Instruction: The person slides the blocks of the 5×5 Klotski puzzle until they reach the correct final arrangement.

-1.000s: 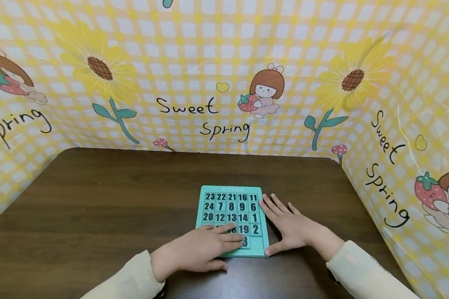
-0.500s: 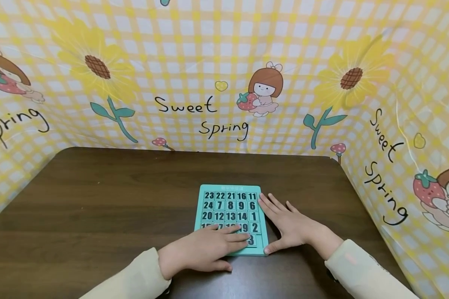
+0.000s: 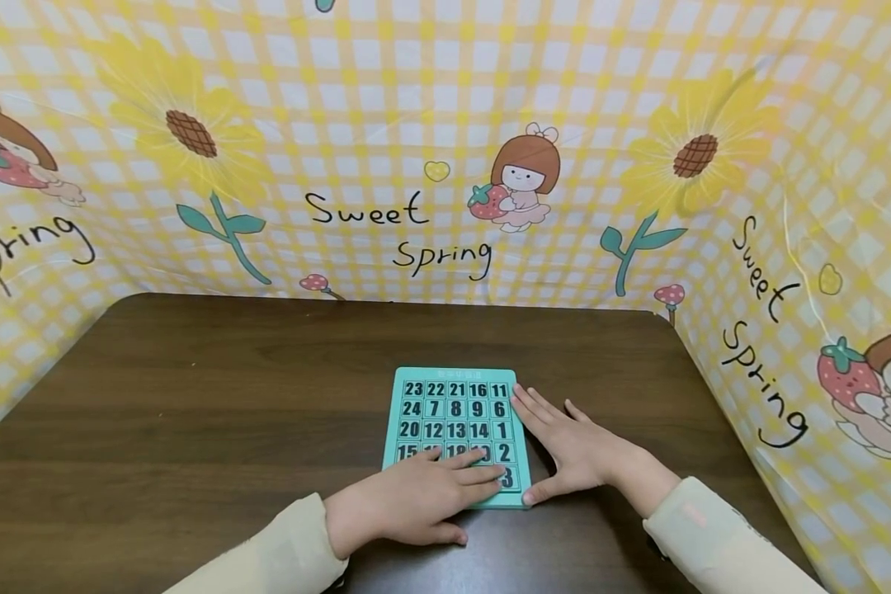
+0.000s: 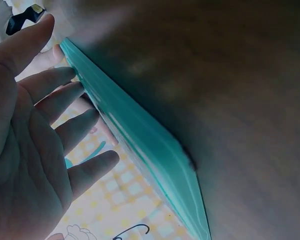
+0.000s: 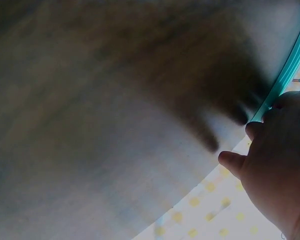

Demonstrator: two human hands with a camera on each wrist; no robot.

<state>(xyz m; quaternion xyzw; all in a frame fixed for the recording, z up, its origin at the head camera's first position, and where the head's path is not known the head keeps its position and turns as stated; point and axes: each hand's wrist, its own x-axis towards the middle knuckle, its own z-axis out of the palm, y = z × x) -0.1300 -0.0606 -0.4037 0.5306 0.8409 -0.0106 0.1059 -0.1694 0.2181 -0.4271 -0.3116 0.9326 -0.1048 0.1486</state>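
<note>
A turquoise number slide puzzle [image 3: 391, 429] lies flat on the table, its tiles marked with black numbers. Across its lower rows my left hand [image 3: 423, 499] rests with straight fingers, covering most of the bottom row. The fingertips touch the tiles near the number 3 tile [image 3: 509, 478], which sits at the bottom right corner of the tile area. In the left wrist view, the fingers [image 4: 77, 131] reach onto the puzzle's face. My right hand [image 3: 575, 450] lies along the right side, straight fingertips at the upper right edge and thumb at the lower right corner.
The dark wooden table [image 3: 215, 412] extends around the puzzle. A yellow checked cloth [image 3: 386, 107] with flowers and cartoon figures stands as a wall behind it and along both sides.
My left hand has slid to the right over the bottom row, and the number 3 tile has shifted right into the corner. The right hand stays at the puzzle's edge.
</note>
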